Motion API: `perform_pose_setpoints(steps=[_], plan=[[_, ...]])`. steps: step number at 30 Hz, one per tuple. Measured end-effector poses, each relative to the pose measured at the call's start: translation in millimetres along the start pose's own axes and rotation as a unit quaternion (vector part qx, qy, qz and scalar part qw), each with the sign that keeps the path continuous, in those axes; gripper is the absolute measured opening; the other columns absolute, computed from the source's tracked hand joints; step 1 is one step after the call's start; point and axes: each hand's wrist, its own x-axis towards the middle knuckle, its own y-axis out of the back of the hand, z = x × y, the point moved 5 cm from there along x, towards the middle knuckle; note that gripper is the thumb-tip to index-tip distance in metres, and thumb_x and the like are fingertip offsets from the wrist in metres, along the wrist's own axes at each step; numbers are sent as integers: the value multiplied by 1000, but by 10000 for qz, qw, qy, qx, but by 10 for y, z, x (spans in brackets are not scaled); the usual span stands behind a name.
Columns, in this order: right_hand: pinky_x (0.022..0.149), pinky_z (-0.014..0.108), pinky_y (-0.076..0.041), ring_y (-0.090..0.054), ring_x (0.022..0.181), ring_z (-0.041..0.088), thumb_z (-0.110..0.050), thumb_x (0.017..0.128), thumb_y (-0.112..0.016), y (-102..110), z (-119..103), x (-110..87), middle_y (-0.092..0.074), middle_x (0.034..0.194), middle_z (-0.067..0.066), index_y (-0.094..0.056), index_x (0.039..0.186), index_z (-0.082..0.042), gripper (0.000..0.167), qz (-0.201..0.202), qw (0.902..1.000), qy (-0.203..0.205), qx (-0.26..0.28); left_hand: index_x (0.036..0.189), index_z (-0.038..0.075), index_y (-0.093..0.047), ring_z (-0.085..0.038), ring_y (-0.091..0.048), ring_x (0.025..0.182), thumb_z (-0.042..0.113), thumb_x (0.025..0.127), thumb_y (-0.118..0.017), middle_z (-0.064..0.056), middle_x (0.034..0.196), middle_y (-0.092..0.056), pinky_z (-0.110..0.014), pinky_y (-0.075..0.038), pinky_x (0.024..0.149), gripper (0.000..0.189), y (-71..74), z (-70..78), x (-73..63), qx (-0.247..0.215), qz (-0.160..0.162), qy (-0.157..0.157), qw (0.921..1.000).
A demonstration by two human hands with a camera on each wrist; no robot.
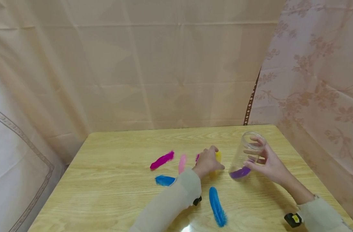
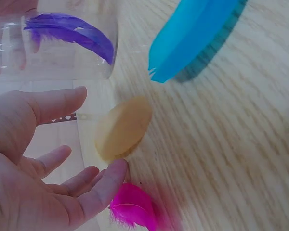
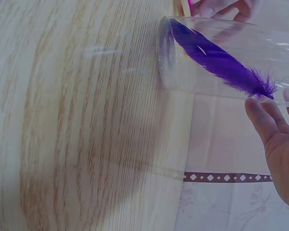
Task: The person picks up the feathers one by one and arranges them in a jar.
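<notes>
My right hand (image 1: 269,164) grips a clear jar (image 1: 237,158) from its right side, with fingers and thumb round it. The jar leans slightly, its base at the table. Inside it lies a purple feather (image 3: 216,60). My left hand (image 1: 207,161) is just left of the jar, thumb and fingers spread apart. Beside those fingers is a yellow feather (image 2: 125,127), which they do not pinch. A magenta feather (image 2: 132,204) lies by the left fingertips in the left wrist view; in the head view the hand hides most of it.
On the wooden table (image 1: 106,193) lie another magenta feather (image 1: 161,160), a pale pink feather (image 1: 182,163), a blue feather (image 1: 164,180) partly behind the left sleeve, and a second blue feather (image 1: 217,207) near the front. Curtains (image 1: 164,64) hang behind and at both sides.
</notes>
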Motion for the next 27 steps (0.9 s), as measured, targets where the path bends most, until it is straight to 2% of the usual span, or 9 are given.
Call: perform_pose_setpoints(steps=[8, 13, 20, 27], plan=[[85, 24, -56, -63, 115, 9, 2, 88, -77, -12, -19, -19, -47, 137, 0, -26, 156, -17, 87, -63, 10000, -44, -38, 129, 18, -60, -22, -57, 103, 28, 75, -92, -3, 112, -61, -34, -52, 88, 63, -29, 8, -8, 497, 151, -7, 9986], [86, 25, -56, -63, 116, 9, 4, 88, -76, 12, -50, -9, -48, 137, 2, -24, 157, -16, 88, -101, 9999, 62, -25, 129, 17, -60, -21, -56, 101, 26, 76, -92, -3, 111, -62, -33, -51, 87, 62, -23, 29, -12, 559, 168, -52, 9983], [85, 24, -56, -63, 116, 7, 6, 88, -75, 25, -62, 15, -49, 138, 9, -24, 157, -16, 88, -114, 9999, 62, 51, 128, 15, -61, -19, -54, 91, 21, 77, -90, -3, 107, -62, -31, -50, 80, 59, -12, 25, 5, 631, 192, -78, 9978], [84, 24, -56, -63, 116, 6, 5, 88, -75, 9, -51, 1, -49, 137, 9, -24, 157, -17, 88, -146, 9999, -13, 83, 124, 14, -62, -23, -61, 94, 10, 75, -85, -6, 106, -65, -32, -53, 77, 54, -29, 14, 20, 1002, 368, -142, 9942]])
